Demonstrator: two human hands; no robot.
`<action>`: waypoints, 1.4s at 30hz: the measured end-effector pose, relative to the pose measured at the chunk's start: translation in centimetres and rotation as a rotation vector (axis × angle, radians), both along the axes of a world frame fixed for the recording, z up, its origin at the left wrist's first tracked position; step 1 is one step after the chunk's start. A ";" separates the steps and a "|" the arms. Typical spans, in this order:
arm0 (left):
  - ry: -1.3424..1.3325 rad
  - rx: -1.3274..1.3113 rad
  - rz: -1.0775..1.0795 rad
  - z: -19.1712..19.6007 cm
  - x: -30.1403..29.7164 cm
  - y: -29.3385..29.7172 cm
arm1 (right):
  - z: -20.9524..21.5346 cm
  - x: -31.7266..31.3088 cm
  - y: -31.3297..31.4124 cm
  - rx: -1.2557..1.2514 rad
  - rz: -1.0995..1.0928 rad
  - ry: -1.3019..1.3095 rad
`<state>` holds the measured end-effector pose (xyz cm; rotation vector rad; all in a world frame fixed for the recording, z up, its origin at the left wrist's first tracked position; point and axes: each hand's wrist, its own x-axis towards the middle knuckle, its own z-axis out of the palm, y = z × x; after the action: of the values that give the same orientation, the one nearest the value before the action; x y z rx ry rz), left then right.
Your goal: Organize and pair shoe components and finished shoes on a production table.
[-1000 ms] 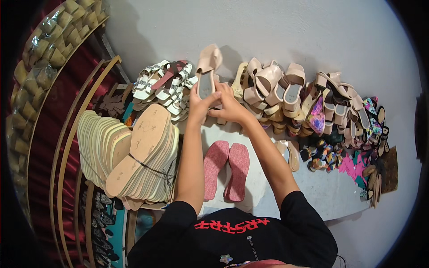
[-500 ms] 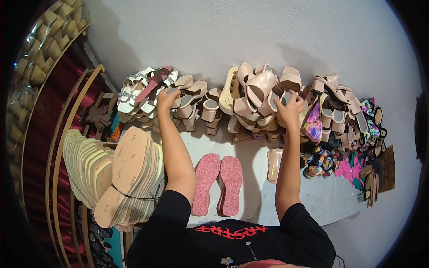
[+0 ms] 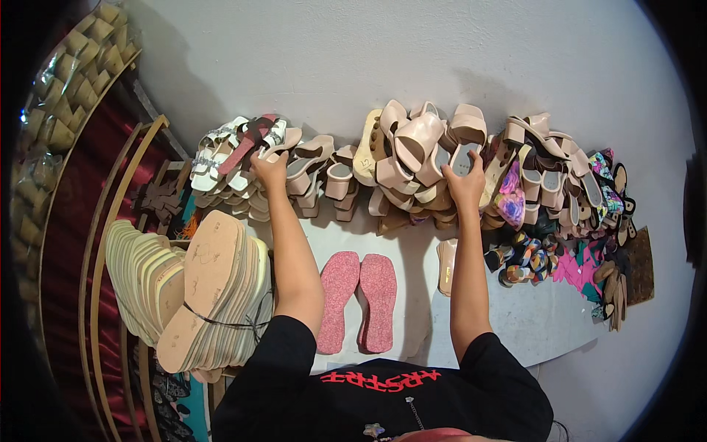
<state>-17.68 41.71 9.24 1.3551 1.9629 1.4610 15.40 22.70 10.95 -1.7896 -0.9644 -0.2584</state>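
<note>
My left hand [image 3: 271, 169] is closed on a beige sandal [image 3: 289, 140], beside a heap of white strappy sandals [image 3: 209, 156]. A dark red strap sandal or sole [image 3: 237, 153] lies across that heap. To the right of this hand stand more beige heeled sandals [image 3: 318, 151]. My right hand [image 3: 467, 179] grips another beige heeled sandal [image 3: 467, 120], its fingers over the grey insole at the right side of a tall beige sandal pile [image 3: 414, 144]. A pair of pink speckled soles [image 3: 377, 302] lies on the white table between my forearms.
Bundled tan insoles [image 3: 210, 258] and pale soles [image 3: 140, 272] stand at the left, near a wooden rack [image 3: 92, 295]. Block heels [image 3: 62, 96] fill the far-left shelf. More sandals [image 3: 552, 166], patterned pieces [image 3: 526, 258] and pink scraps [image 3: 571, 269] lie right. A wall rises behind.
My left hand has shifted slightly and turned the beige sandal it grips. My right hand has come in farther left and lower, with its fingers on the insole of the right-hand sandal.
</note>
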 end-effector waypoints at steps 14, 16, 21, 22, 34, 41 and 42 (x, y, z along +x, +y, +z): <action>-0.156 0.066 -0.045 -3.3 -2.1 1.3 | 9.3 -10.7 -0.3 0.388 0.703 0.349; -0.190 0.092 -0.079 -3.1 -1.9 1.1 | 10.9 -13.6 0.6 0.256 0.827 0.407; -0.190 0.102 -0.109 -3.7 -1.6 1.6 | 7.7 -19.9 7.8 0.000 0.926 0.664; -0.187 0.125 -0.110 -4.4 -2.3 2.0 | 6.4 -21.5 9.3 -0.029 0.934 0.626; -0.595 -0.058 -0.194 -3.6 -2.9 1.1 | -1.1 -26.6 16.5 -0.236 0.876 0.219; -0.388 0.014 0.054 -1.9 1.4 -1.2 | -0.8 -22.7 14.8 -0.288 0.920 0.391; -0.384 0.016 0.065 -2.1 1.0 -1.8 | 0.8 -22.7 13.1 -0.289 0.932 0.393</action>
<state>-16.68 39.92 7.16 0.9364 1.7622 1.6281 -7.26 35.77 11.71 -1.3684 -1.4635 0.8172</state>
